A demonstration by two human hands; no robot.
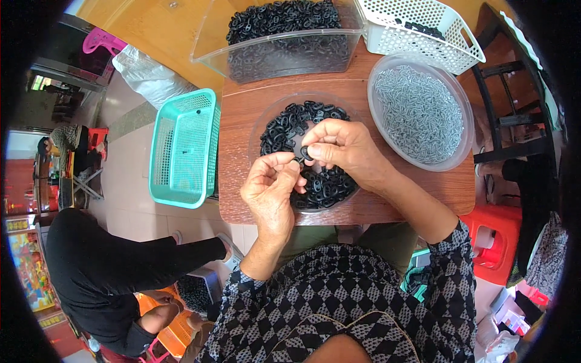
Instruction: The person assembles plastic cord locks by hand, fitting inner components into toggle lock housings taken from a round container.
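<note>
The left hand (270, 195) and the right hand (354, 152) meet near the middle of the frame, just above a round clear dish (302, 97). Between their fingertips is a small black ring (306, 152); it lies at the tip of the right thumb and forefinger, which are closed in a pinch on it. The left thumb and forefinger are also drawn together, just to the left of the ring and slightly lower in the frame, with a dark bit (298, 160) at their tips; whether this is a separate thing or part of the ring, I cannot tell. So the ring lies to the upper right of the left fingers and to the lower left of the right hand, with the right hand the nearer of the two. Its long axis is too small and too covered to read with certainty.

Loose black pieces (331, 187) curve around the hands in the dish, above and below them in the frame, and the dish rests on a brown bench (375, 209). An oval tub (468, 136) of silver screws (420, 112) stands in the upper right, beyond the right hand and nearer to it than to the left. A green basket (213, 121) is left of the bench, well apart from both hands
</note>
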